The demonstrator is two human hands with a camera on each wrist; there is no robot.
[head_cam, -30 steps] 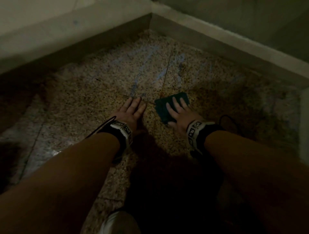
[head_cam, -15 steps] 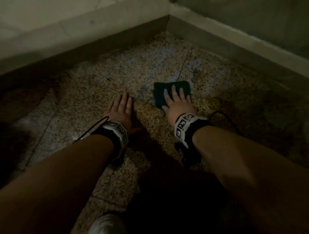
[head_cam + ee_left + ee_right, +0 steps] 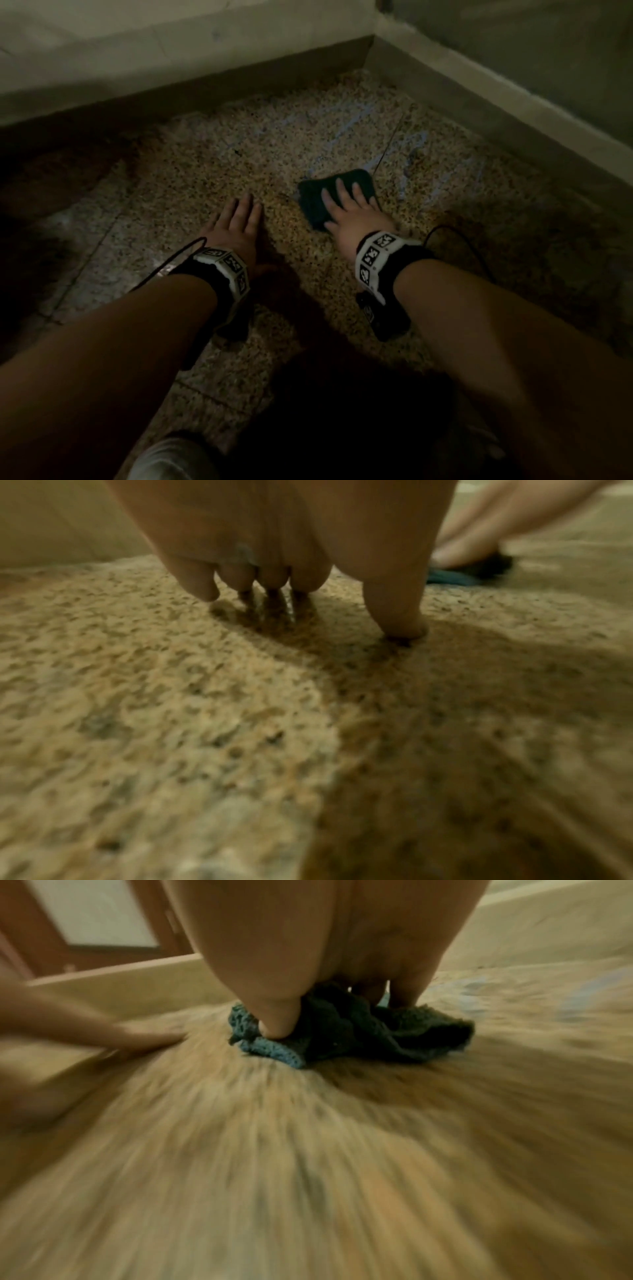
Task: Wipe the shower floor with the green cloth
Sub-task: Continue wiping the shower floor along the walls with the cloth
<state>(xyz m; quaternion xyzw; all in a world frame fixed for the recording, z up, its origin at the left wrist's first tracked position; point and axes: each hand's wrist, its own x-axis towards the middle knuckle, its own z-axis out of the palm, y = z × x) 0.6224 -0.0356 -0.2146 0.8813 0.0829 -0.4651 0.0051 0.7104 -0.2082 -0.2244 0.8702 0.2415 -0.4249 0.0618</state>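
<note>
A dim shower corner with a speckled stone shower floor [image 3: 212, 178] bounded by a pale raised curb [image 3: 479, 89]; the green cloth [image 3: 317, 198] lies crumpled on the floor near the middle, just right of a tile seam; the right hand [image 3: 356, 216] presses flat on it, fingers spread and straight, thumb on its near edge; the left hand [image 3: 236, 226] rests just beside it, palm down on bare floor, fingers straight, holding nothing.
</note>
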